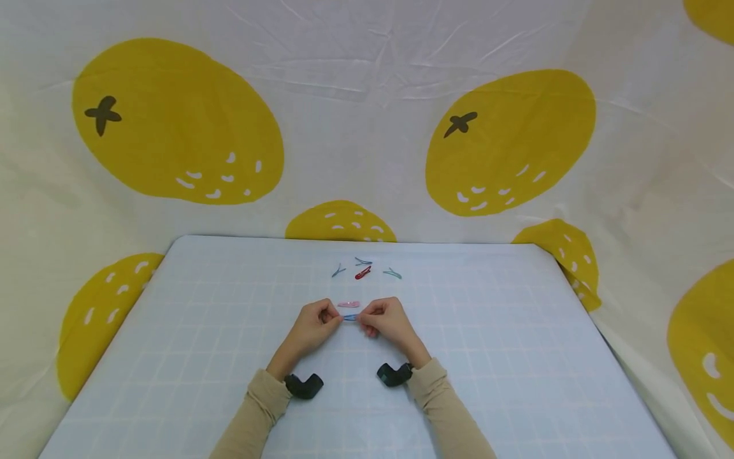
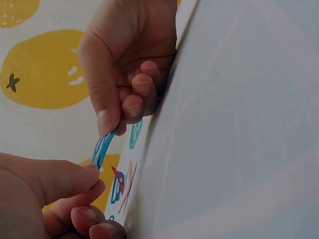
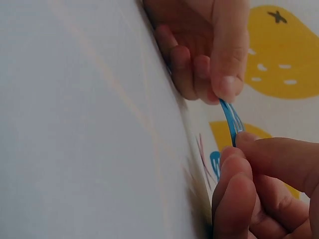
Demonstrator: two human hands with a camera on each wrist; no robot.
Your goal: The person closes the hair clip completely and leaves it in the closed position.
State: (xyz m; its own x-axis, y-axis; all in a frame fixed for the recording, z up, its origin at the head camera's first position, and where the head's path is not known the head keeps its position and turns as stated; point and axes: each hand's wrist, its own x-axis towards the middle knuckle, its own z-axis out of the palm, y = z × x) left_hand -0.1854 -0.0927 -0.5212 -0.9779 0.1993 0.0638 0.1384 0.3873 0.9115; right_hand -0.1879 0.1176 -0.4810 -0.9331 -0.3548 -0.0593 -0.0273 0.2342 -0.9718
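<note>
A blue snap hair clip is stretched between both hands, low over the table. My left hand pinches one end of it between thumb and forefinger. The other end is gripped the same way by my right hand. In the left wrist view the clip looks slightly bowed, and its slotted middle shows; the right wrist view has the same clip edge-on. Fingertips hide both ends. Just beyond the hands lies a pink hair clip.
Farther back on the pale checked tablecloth lie a red clip, a blue clip, a dark teal clip and a green clip. A white curtain with yellow fruit prints hangs behind the table.
</note>
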